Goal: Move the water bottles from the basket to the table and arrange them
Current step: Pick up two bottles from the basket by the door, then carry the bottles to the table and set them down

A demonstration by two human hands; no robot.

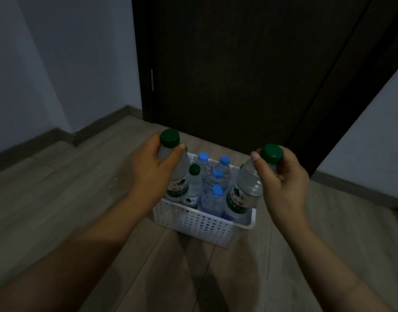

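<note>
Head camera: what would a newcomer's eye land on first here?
The two hands up front: the left hand grips one large green-capped bottle by its neck, the right hand a second large bottle, at either end of the white basket on the wood floor. Inside stand four blue-capped bottles and a smaller green-capped bottle, before a dark door.

I am looking at a left forearm (80,246) and a right forearm (322,257), both showing bare all the way to the frame edge. The left hand (151,170) and right hand (282,179) are showing what seem to be short, plain thumbnails (254,156), though the dim light is making that hard to judge.
</note>
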